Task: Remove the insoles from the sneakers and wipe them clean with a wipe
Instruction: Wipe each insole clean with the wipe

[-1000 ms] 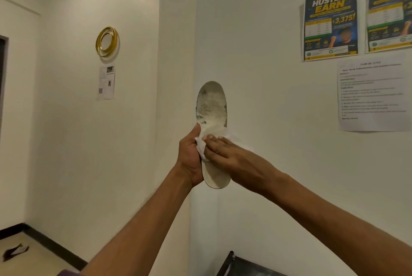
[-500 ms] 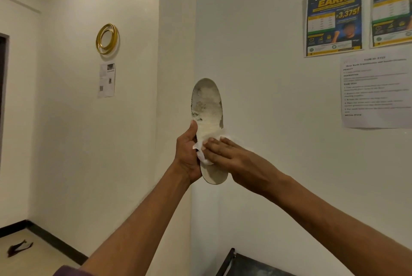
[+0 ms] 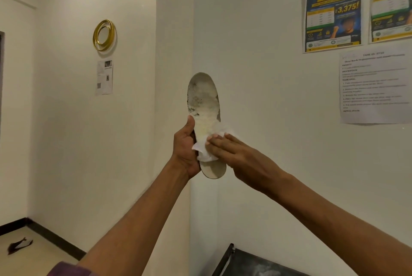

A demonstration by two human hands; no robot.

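Note:
A worn white insole (image 3: 204,102) with grey dirt marks on its upper half stands upright in front of the wall corner. My left hand (image 3: 185,151) grips its lower left edge, thumb on the front face. My right hand (image 3: 236,155) presses a crumpled white wipe (image 3: 206,151) flat against the insole's lower half with extended fingers. The insole's heel end (image 3: 214,171) shows below the wipe. No sneakers are in view.
Posters (image 3: 333,12) and a printed sheet (image 3: 374,86) hang on the right wall. A gold ring ornament (image 3: 104,35) and a paper (image 3: 104,77) hang on the left wall. A dark rack edge (image 3: 231,260) shows bottom centre. A dark scrap (image 3: 19,245) lies on the floor.
My right hand has slid the wipe down the insole toward the heel, baring more of the upper half. Both hands and the insole shifted slightly left in view.

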